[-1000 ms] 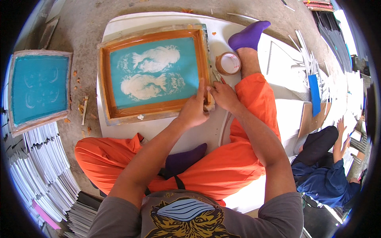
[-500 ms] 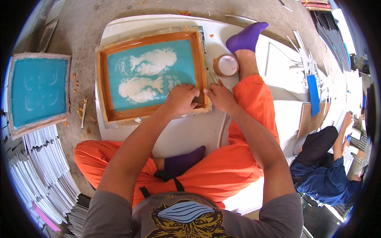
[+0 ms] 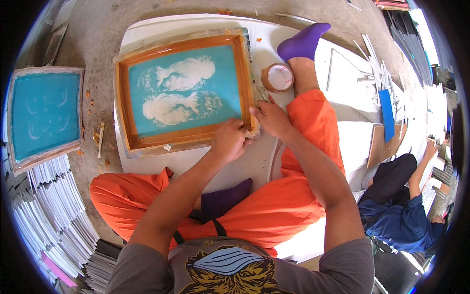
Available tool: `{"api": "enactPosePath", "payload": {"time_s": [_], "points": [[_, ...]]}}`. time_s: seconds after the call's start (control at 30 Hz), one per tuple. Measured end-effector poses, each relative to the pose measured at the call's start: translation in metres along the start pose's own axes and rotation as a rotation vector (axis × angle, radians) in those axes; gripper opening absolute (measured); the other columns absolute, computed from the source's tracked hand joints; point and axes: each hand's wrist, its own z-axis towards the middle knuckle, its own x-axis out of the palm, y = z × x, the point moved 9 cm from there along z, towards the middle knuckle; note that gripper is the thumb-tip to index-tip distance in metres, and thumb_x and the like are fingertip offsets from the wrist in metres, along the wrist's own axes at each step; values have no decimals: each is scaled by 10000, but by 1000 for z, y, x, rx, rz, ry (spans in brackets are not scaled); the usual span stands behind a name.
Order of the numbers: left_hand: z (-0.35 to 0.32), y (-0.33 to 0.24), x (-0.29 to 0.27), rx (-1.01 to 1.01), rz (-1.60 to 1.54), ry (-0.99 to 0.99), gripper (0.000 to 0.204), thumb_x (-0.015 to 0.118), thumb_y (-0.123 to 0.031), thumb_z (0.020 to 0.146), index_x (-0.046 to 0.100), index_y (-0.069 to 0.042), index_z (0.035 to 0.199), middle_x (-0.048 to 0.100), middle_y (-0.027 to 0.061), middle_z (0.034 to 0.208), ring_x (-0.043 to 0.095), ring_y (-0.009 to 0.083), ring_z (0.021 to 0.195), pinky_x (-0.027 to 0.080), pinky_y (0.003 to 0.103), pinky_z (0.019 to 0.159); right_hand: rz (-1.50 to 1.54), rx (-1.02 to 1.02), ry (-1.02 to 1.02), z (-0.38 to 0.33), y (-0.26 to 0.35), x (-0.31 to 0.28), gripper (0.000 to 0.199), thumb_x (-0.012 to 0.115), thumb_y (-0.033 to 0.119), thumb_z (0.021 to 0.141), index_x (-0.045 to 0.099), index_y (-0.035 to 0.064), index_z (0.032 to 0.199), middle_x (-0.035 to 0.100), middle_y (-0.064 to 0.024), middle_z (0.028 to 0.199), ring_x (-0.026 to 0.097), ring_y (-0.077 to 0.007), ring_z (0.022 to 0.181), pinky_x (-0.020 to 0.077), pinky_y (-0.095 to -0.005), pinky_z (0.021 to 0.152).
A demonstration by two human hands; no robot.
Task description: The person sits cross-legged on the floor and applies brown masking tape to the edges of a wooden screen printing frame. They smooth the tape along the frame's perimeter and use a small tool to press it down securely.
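Left hand (image 3: 229, 141) presses fingers curled on the lower right corner of the wooden screen frame (image 3: 183, 93), which lies flat on a white board (image 3: 293, 24). Right hand (image 3: 270, 119) pinches the frame's right edge; tape roll (image 3: 278, 77) sits just beside it.

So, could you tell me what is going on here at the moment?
A person in orange trousers sits on the floor at a white board with a wooden printing screen lying flat on it. Both hands are at the frame's near right corner: the left hand presses on the lower edge, and the right hand is at the corner beside it. A roll of tape sits just past the frame. A second screen lies to the left, and another person works on the right.
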Motion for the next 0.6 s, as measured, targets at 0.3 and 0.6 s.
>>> {"api": "enactPosePath", "payload": {"time_s": [0.3,0.6], "points": [[-13,0,1,62,-132,-195,418,860,-151,741,733,-48,1126,723,144,1109,667,370,1093,534,475,956,35,4,-30,-3,-4,0,554,582,525,1015,612,-20,917,680,-242,815,674,-435,826,507,-530,762],[-20,-9,-9,161,-53,-341,437,860,-108,698,730,-94,1115,713,77,983,676,306,997,575,427,841,278,73,28,-24,-31,28,448,841,343,862,575,-15,900,645,-173,709,668,-270,671,505,-428,608]]}}
